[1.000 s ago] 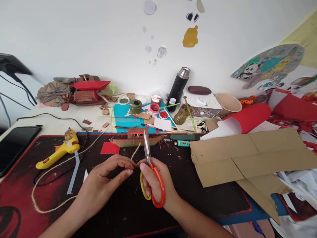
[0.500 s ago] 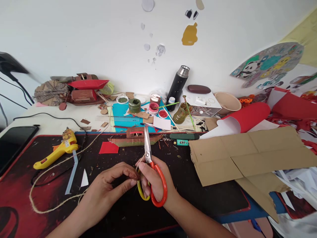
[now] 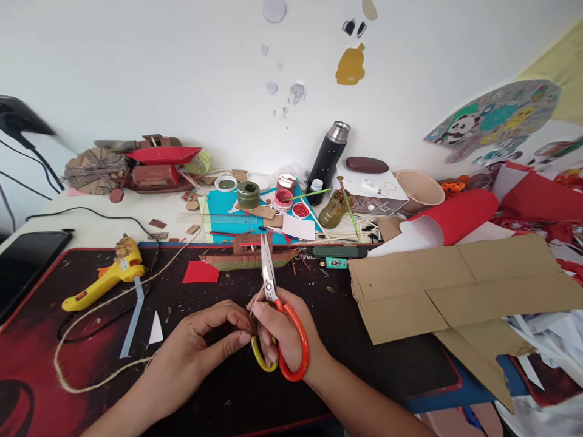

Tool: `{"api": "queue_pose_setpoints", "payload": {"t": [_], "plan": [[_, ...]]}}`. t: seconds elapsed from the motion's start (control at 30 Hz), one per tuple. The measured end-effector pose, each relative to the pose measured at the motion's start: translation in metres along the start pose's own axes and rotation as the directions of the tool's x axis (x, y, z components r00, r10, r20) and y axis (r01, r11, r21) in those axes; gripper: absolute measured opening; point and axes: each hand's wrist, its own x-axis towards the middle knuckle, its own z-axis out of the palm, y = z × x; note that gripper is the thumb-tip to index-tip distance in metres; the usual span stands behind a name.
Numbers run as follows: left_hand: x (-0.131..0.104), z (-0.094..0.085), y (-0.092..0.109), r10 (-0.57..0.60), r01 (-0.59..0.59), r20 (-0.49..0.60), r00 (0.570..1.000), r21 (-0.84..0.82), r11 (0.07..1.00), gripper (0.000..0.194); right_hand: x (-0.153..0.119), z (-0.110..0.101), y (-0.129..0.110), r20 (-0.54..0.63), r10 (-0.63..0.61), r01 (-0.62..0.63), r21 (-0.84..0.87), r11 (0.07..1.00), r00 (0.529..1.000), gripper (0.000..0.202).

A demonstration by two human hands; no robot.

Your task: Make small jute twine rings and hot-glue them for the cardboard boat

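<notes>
My right hand (image 3: 291, 328) is wrapped around a pair of scissors (image 3: 302, 343) with one orange and one yellow handle loop. Their blades point up and away from me and look nearly closed. Close beside it, my left hand (image 3: 204, 340) pinches a thin piece of twine (image 3: 258, 298) between thumb and fingers; the strand runs up by my right fingertips. A longer length of the twine loops over the mat behind my left wrist. Past the scissors' tips lies a small model boat (image 3: 250, 260) in brown and green. A red corrugated piece (image 3: 200, 272) is to its left.
A yellow glue gun (image 3: 104, 276) with a clear glue stick lies at left. Paint pots (image 3: 248, 195), a brush jar (image 3: 334, 209) and a black flask (image 3: 328, 152) stand at the back. Flat cardboard (image 3: 469, 291) covers the right side. More model boats (image 3: 155, 173) sit back left.
The scissors' blades have swung slightly to the left. Both hands keep nearly the same place, and the whole view has shifted a little.
</notes>
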Motion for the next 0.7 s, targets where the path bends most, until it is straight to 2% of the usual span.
{"api": "queue_pose_setpoints", "payload": {"t": [0.13,0.2,0.23,0.27,0.33,0.4,0.47,0.57,0.7], "plan": [[0.002,-0.003,0.0,-0.012,0.012,0.005,1.0,0.004,1.0,0.018,0.003,-0.001,-0.001,0.007,-0.005,0.005,0.008,1.0,1.0,0.053],[0.004,-0.008,-0.001,-0.027,0.025,-0.068,0.997,-0.029,0.999,0.021,0.004,-0.003,-0.004,0.018,0.005,-0.005,0.016,1.0,1.0,0.051],[0.006,-0.011,-0.002,-0.041,0.033,-0.139,0.989,-0.065,0.997,0.024,0.004,-0.004,-0.007,0.028,0.012,-0.013,0.017,1.0,1.0,0.051],[0.008,-0.014,-0.003,-0.064,0.037,-0.227,0.972,-0.119,0.992,0.028,0.004,-0.006,-0.01,0.04,0.021,-0.022,0.014,1.0,0.999,0.05],[0.014,-0.019,-0.002,-0.135,0.025,-0.4,0.906,-0.268,0.963,0.038,0.004,-0.008,-0.016,0.081,0.042,-0.042,-0.002,0.999,0.996,0.05],[0.019,-0.021,0.0,-0.225,0.007,-0.469,0.854,-0.422,0.907,0.046,0.004,-0.009,-0.022,0.138,0.067,-0.064,-0.025,0.998,0.988,0.051],[0.023,-0.019,0.004,-0.307,0.028,-0.44,0.844,-0.536,0.844,0.051,0.004,-0.008,-0.025,0.187,0.097,-0.091,-0.044,0.995,0.977,0.053],[0.025,-0.011,0.007,-0.399,0.109,-0.349,0.848,-0.623,0.775,0.056,0.003,-0.004,-0.027,0.24,0.137,-0.13,-0.044,0.991,0.961,0.056],[0.024,-0.004,0.005,-0.436,0.177,-0.258,0.862,-0.652,0.737,0.058,0.004,-0.003,-0.028,0.279,0.18,-0.18,-0.026,0.983,0.943,0.057]]}}
